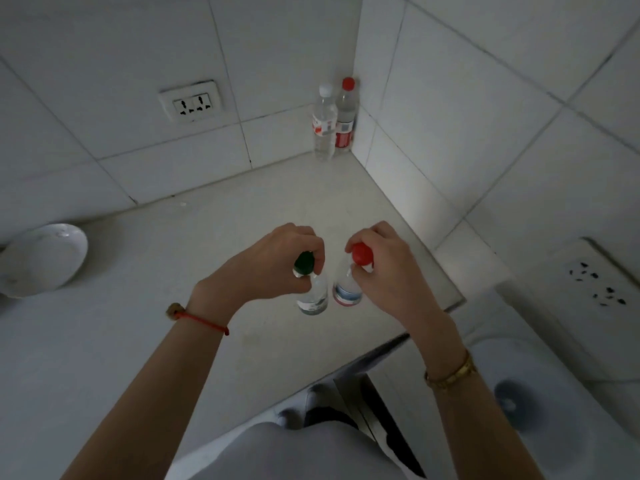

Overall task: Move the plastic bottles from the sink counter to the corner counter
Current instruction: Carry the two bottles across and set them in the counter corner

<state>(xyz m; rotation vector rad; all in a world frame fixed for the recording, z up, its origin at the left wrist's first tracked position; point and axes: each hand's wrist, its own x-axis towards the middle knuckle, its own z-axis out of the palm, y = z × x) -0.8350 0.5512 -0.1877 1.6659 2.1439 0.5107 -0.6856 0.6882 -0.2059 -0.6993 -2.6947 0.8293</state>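
My left hand [273, 261] grips the neck of a clear bottle with a green cap [313, 296]. My right hand [384, 271] grips the neck of a clear bottle with a red cap [346, 292]. Both bottles hang upright, side by side, over the white counter [263, 209]. In the far corner, against the tiled walls, stand two more clear bottles: one with a white cap [325, 124] and one with a red cap [345, 116], touching each other.
A white bowl [41, 259] lies tilted at the counter's left. A double wall socket [192, 103] is on the back wall. The counter's right edge drops beside a white appliance [554, 375]; a socket plate [595, 282] is on the right.
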